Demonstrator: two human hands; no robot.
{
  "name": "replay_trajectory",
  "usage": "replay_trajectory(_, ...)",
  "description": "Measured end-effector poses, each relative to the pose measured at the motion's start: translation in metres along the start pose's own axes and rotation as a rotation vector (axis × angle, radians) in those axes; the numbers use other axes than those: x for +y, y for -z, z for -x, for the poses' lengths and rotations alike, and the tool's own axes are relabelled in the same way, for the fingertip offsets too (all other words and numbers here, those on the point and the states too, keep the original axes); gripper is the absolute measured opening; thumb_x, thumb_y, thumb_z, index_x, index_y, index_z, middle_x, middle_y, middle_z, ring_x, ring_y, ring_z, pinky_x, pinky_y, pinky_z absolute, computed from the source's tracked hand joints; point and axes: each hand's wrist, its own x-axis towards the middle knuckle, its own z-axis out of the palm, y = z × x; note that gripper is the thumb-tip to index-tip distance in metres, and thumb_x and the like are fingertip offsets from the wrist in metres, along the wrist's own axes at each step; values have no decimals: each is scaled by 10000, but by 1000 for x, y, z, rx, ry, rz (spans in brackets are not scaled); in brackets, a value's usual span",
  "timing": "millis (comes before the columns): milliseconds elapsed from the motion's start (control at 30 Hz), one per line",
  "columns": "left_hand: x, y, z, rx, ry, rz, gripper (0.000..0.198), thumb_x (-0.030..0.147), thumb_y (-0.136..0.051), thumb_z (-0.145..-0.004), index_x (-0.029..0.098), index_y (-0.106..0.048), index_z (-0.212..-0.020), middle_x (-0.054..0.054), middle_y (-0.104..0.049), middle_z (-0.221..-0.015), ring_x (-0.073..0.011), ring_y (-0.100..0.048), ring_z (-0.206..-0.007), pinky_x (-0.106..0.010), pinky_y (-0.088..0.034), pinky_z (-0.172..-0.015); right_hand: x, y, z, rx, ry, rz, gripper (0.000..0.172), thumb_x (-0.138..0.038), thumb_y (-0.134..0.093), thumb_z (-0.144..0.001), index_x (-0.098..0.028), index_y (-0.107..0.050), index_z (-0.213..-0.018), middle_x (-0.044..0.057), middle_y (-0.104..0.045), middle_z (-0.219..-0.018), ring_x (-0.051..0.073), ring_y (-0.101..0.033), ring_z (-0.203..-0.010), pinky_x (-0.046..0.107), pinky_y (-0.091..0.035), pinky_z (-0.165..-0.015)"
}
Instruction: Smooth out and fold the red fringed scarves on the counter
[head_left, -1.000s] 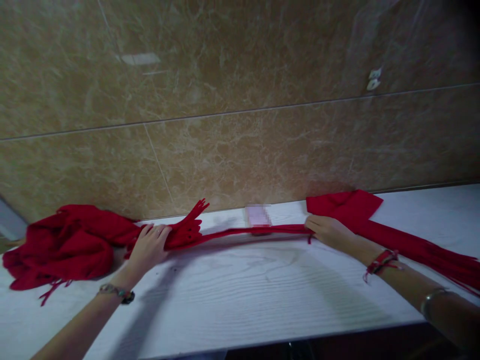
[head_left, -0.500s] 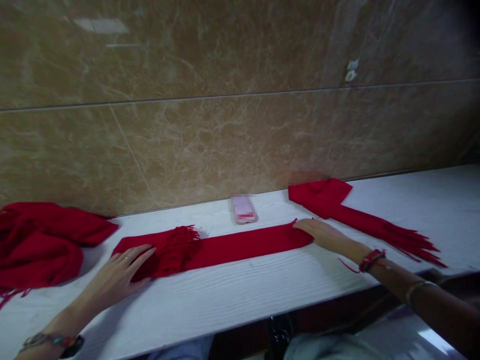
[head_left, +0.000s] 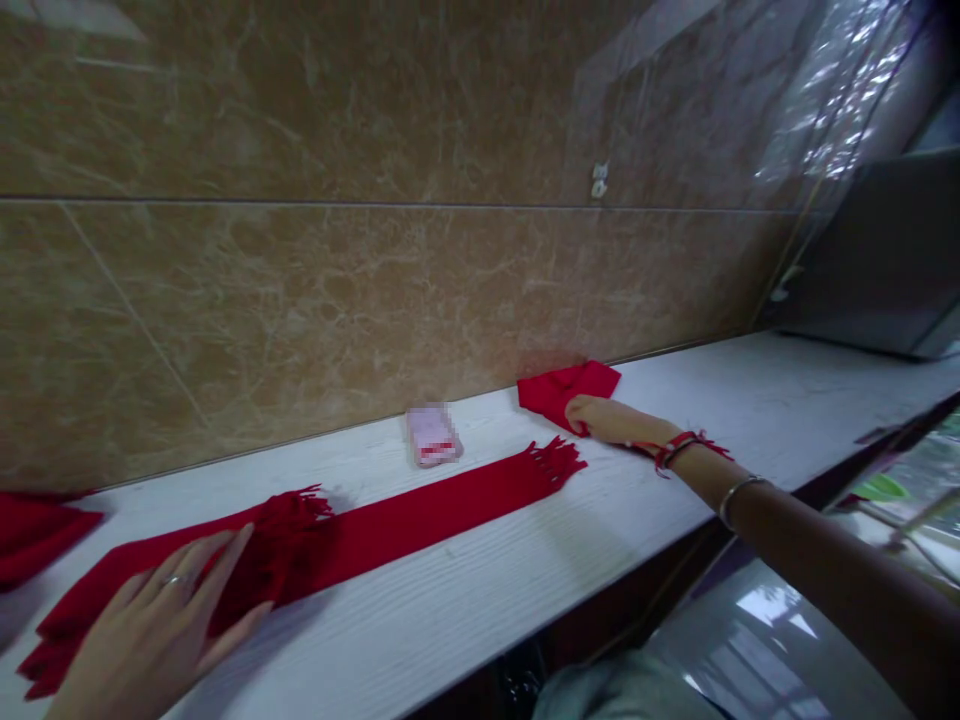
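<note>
We count one long red scarf [head_left: 435, 520] lengthwise on the bench [head_left: 375, 650], left part seemingly doubled under our left hand [head_left: 154, 615], fingers spread; right part left unfolded. Our right hand [head_left: 604, 420], fingers narrowed, grips a second scarf [head_left: 547, 388] by the back edge.

We note leftmost red cloth [head_left: 37, 540] cut off, pale slab [head_left: 433, 430] blurred, left hand [head_left: 150, 625] cropped by lower edge.

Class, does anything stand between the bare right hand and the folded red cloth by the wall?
Nothing visible: the bare right hand touches the folded red cloth. The pink rectangular object lies to the left.
</note>
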Motion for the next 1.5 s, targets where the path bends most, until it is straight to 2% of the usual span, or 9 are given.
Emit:
replay_trajectory(167,103,-5,-100,-193,-16,72,453,441,-319,-828,175,-565,-1099,-142,-562,-1132,-298,-512,-1039,-442,-406,-858,-43,-5,-31,41,70,-105,273,-34,-419,-684,-138,-581,-878,77,-581,-936,165,-505,-884,271,-378,-798)
replay_trajectory(300,178,-46,-150,-294,-66,281,450,426,-328,-860,159,-488,-1186,-145,-442,-1290,-259,-389,-1191,-417,-334,-960,-67,-35,-47,-72,154,-108,202,-54,-455,-657,-164,-594,-755,31,-601,-807,137,-530,-788,226,-391,-734)
replay_trajectory(400,203,-78,-158,-410,-88,353,490,445,-282,-873,178,-418,-1260,-139,-353,-1364,-268,-314,-1249,-458,-306,-975,-53,-44,-41,-116,128,-62,169,-69,-451,-677,-156,-595,-692,49,-609,-760,149,-544,-756,233,-394,-697)
replay_trajectory(633,203,-94,-153,-460,-33,367,494,430,-272,-869,207,-385,-1294,-113,-327,-1384,-266,-275,-1273,-473,-272,-996,-3,-22,0,-156,18,27,181,-70,-439,-715,-117,-615,-713,109,-628,-794,179,-569,-780,263,-409,-699)
replay_trajectory(800,204,-93,-155,-465,-36,362,500,421,-275,-865,193,-389,-1295,-110,-331,-1382,-269,-278,-1271,-475,-264,-998,-30,-18,-17,-76,118,-54,271,-94,-453,-709,-136,-584,-942,83,-588,-995,164,-503,-961,266,-374,-843)
replay_trajectory(933,205,-94,-155,-462,-39,354,501,419,-274,-866,191,-387,-1297,-116,-336,-1378,-270,-298,-1262,-476,-271,-993,-49,-32,-48,-88,151,-103,236,-92,-476,-672,-139,-588,-874,65,-606,-893,160,-529,-838,253,-405,-748)
replay_trajectory(1267,206,-94,-155,-439,-32,311,462,384,-303,-873,213,-390,-1293,-96,-360,-1368,-256,-317,-1253,-456,-288,-988,1,-28,-21,-158,-22,-7,202,-34,-444,-681,-107,-611,-768,102,-617,-819,175,-551,-767,275,-396,-694)
replay_trajectory(1400,207,-92,-155,-433,-29,307,450,372,-307,-875,217,-399,-1287,-89,-366,-1366,-256,-325,-1248,-452,-294,-984,-17,-29,-32,-103,-18,-25,362,-84,-461,-733,-121,-524,-1088,98,-547,-1108,157,-481,-1007,246,-364,-818)
replay_trajectory(1500,207,-91,-155,-435,-34,295,450,371,-302,-879,206,-401,-1285,-102,-365,-1364,-263,-329,-1245,-460,-303,-976,-38,-38,-53,-150,4,-64,279,-136,-496,-734,-167,-577,-999,33,-614,-976,124,-535,-878,203,-393,-732)
